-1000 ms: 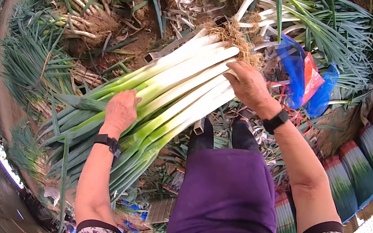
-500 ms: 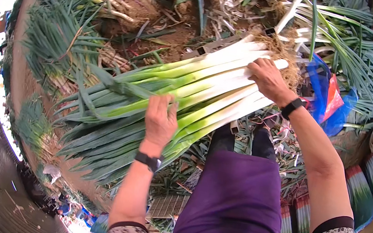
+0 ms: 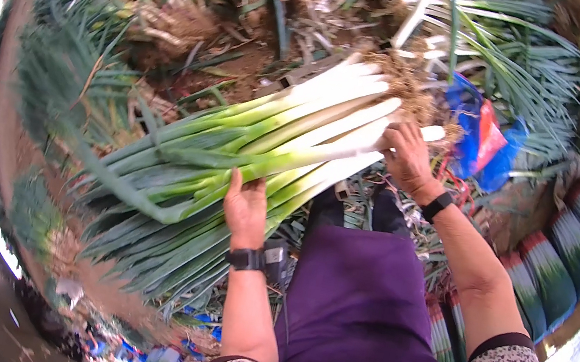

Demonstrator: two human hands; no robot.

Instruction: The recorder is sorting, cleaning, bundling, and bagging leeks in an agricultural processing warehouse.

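Observation:
A broad layer of leeks (image 3: 300, 118) lies slantwise before me, white root ends toward the upper right and dark green leaves toward the lower left. My right hand (image 3: 409, 159) is closed on the white shank of one leek (image 3: 317, 156) near its root end, over the front side of the layer. Lower along that leek, where white turns to green, my left hand (image 3: 248, 212) grips it, its fingertips partly hidden by the leaves. Shaggy brown roots (image 3: 409, 86) stick out beyond the white ends.
Loose leeks (image 3: 518, 58) lie at the far right, behind a blue and red plastic bag (image 3: 482, 133). Wrapped bundles (image 3: 559, 245) line the right side. More leek heaps (image 3: 71, 68) stand at the left; leaf scraps and soil (image 3: 240, 65) cover the ground beyond.
My right hand has moved nearer to me and now holds a single leek above the others. My left hand has turned and slid down beneath its green part. The view has shifted slightly.

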